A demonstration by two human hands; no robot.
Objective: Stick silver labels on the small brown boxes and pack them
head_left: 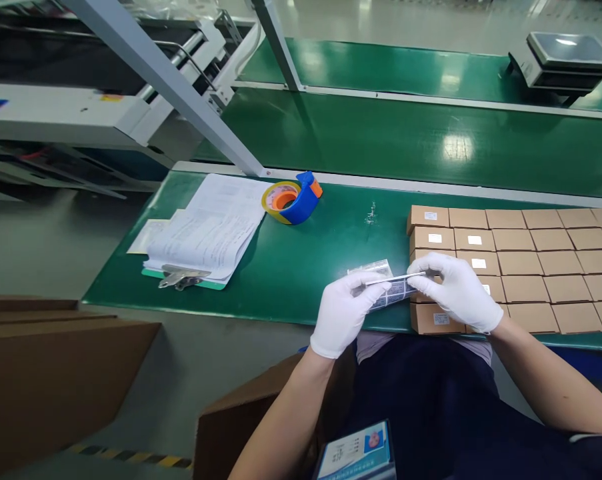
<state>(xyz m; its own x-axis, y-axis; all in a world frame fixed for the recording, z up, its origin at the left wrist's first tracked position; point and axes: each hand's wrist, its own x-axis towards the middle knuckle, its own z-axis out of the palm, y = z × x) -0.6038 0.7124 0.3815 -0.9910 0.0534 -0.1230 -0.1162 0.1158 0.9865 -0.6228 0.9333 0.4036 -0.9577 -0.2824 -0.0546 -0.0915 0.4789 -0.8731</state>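
Bench notes, head view. Two hands in white disposable gloves work over a green-topped bench: the left hand and the right hand. Between them runs a thin white strip. The left fingers are curled closed around its left end, and the right fingers pinch its right end against the thumb, so both hands are grasping it. Directly below and behind the strip, a band of blue-grey printed labels runs from the left fingertips toward the right hand, apparently held along with the strip; the exact grip on it is hidden. A piece of clear plastic film sticks up just beyond the left fingers. The right hand sits just above a block of small brown cardboard boxes, packed in rows, some with white labels. On the green bench mat, well left of the hands, lies a metal-clipped clipboard of printed papers, with a blue packing-tape dispenser holding a yellow tape roll beside it. A large brown cardboard box stands on the floor to the left, and a flat digital scale sits on the far green bench.
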